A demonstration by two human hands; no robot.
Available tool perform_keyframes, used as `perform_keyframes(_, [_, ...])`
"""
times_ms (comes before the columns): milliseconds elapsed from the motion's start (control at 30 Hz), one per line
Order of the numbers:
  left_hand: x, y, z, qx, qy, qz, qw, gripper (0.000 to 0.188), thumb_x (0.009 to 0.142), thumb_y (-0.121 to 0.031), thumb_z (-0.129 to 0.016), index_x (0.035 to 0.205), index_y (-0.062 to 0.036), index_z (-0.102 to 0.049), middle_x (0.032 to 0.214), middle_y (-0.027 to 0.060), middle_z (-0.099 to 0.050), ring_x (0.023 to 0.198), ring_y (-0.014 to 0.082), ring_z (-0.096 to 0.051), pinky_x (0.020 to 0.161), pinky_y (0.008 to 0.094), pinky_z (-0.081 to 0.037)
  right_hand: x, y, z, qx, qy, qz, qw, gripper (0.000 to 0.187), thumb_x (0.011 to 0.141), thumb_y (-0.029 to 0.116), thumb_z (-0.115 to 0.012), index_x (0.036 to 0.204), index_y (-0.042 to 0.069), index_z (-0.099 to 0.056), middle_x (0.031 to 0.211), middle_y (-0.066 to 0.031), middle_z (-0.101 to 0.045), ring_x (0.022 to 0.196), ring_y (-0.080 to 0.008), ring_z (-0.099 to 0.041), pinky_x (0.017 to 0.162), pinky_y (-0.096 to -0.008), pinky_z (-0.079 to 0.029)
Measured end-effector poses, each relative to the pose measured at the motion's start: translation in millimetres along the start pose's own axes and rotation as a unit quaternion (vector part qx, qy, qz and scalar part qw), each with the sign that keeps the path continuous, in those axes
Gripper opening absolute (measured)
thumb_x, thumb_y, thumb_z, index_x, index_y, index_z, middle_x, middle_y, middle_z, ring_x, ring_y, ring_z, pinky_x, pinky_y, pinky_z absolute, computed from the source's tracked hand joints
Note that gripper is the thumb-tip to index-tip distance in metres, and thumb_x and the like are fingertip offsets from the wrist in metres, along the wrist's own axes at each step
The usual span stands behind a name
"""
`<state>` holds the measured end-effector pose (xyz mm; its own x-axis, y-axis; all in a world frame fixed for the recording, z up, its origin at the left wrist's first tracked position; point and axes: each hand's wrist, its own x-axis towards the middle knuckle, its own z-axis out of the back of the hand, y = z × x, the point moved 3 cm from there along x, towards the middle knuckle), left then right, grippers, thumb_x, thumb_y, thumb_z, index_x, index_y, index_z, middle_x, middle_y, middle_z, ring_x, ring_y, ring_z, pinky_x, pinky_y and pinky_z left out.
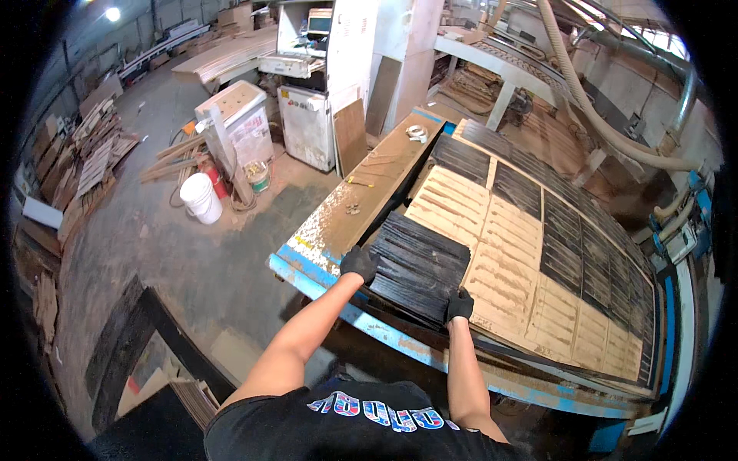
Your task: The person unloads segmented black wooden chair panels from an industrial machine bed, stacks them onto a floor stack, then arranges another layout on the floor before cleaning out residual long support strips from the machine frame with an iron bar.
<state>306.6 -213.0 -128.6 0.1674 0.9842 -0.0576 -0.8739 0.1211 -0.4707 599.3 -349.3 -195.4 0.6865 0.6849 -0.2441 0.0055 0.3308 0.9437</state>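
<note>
A black panel [419, 261] with long grooves lies tilted over the near left corner of the machine table, between my two gloved hands. My left hand [359, 265], in a black glove, is closed on its left edge. At the near right corner, my right hand [460, 305] grips the same panel, fingers curled over the rim. Whether it is one panel or a few stacked together, I cannot tell. Beneath and beyond it stretches a tan board [503, 269] with dusty grooved rectangles cut into it. Several dark grooved panels [565, 238] lie on the far and right parts of that bed.
A dusty ledge [369, 173] along the table's left side carries a tape roll [417, 134] and a small yellow tool [360, 182]. Left of it stand a white bucket [201, 198] and a control cabinet [306, 127]. A thick hose [607, 131] hangs at the right.
</note>
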Motion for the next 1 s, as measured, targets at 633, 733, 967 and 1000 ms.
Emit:
perform_keyframes(633, [-19.1, -193.2, -25.5, 0.001, -0.14, -0.238, 0.961, 0.027, 0.085, -0.024, -0.055, 0.088, 0.0002, -0.066, 0.092, 0.0229, -0.063, 0.087, 0.0367, -0.059, 0.079, 0.042, -0.046, 153.1, 4.3, 412.4, -0.352, -0.254, 0.029, 0.9, 0.026, 0.085, 0.023, -0.049, 0.097, 0.008, -0.066, 0.106, -0.0179, -0.059, 0.101, -0.0333, -0.055, 0.087, -0.0429, -0.045])
perform_keyframes(733, [-12.9, -254.5, -99.0, -0.124, -0.111, -0.214, 0.962, 0.025, 0.086, -0.022, -0.055, 0.088, 0.0006, -0.066, 0.09, 0.0211, -0.064, 0.085, 0.0345, -0.061, 0.077, 0.0387, -0.047, 227.0, 20.6, 500.0, -0.3, -0.247, 0.031, 0.921, 0.036, 0.086, 0.032, -0.051, 0.115, 0.009, -0.056, 0.116, -0.0172, -0.056, 0.107, -0.0333, -0.053, 0.089, -0.0416, -0.044])
perform_keyframes(967, [30.4, -430.8, -226.0, -0.212, -0.001, -0.137, 0.968, 0.03, 0.086, -0.021, -0.058, 0.106, 0.0007, -0.063, 0.102, 0.016, -0.065, 0.095, 0.0239, -0.062, 0.084, 0.0326, -0.046, 367.7, 21.5, 625.2, -0.474, -0.16, -0.15, 0.853, 0.053, 0.086, 0.033, -0.049, 0.132, 0.007, -0.042, 0.138, -0.0145, -0.039, 0.124, -0.0277, -0.042, 0.101, -0.04, -0.035])
perform_keyframes(1000, [41.7, -447.7, -243.9, -0.229, 0.014, -0.108, 0.967, 0.031, 0.086, -0.021, -0.058, 0.108, 0.0009, -0.062, 0.105, 0.0161, -0.065, 0.096, 0.024, -0.062, 0.085, 0.0324, -0.046, 379.6, 16.9, 638.1, -0.493, -0.206, -0.128, 0.835, 0.053, 0.086, 0.032, -0.049, 0.132, 0.007, -0.042, 0.139, -0.0141, -0.037, 0.126, -0.0273, -0.039, 0.102, -0.0393, -0.034])
